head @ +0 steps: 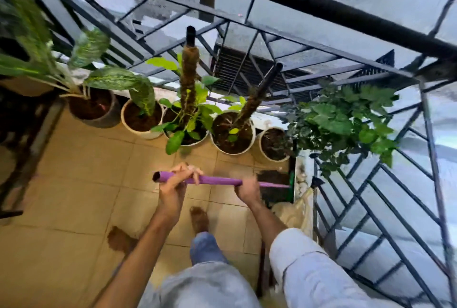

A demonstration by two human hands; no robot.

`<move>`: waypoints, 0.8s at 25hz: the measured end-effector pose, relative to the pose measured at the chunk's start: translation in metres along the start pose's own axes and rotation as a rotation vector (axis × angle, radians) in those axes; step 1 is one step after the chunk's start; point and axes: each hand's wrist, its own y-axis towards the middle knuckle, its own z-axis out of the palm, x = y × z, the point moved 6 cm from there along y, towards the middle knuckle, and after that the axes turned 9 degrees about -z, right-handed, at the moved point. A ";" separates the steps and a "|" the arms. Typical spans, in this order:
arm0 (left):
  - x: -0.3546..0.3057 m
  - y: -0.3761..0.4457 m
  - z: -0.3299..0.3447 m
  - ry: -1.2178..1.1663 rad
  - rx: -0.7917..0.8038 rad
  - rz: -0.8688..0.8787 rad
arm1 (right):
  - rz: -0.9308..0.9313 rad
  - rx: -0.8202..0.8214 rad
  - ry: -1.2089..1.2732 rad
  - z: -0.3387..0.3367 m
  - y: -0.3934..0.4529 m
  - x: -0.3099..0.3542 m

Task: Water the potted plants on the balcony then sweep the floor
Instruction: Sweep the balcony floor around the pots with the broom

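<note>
Tan tiled balcony floor [81, 159] is filling the view, black railing [321, 6] running overhead from ten to three o'clock. Left hand [176, 182] is curling round the purple broom handle [217, 180] near its open end; right hand [247, 190] is gripping it further toward three o'clock. The handle is looking light, stiff and smooth, so two spaced holds suit it. The potted plants [232, 132] are lining up at twelve o'clock. The broom head is blurring into the dark corner, hard to make out.
</note>
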 end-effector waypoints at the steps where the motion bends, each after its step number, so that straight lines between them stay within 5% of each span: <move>1: 0.001 0.002 0.018 0.044 0.015 0.011 | -0.005 -0.026 0.008 -0.006 0.003 -0.014; 7: -0.037 -0.001 0.038 0.311 -0.059 0.114 | -0.033 -0.083 0.174 0.002 0.011 0.009; 13: -0.066 -0.034 0.003 0.318 -0.157 0.216 | -0.103 -0.059 0.283 0.021 -0.011 0.049; 20: -0.039 -0.029 0.114 0.237 0.181 0.185 | -0.121 -0.343 0.366 -0.043 -0.024 -0.015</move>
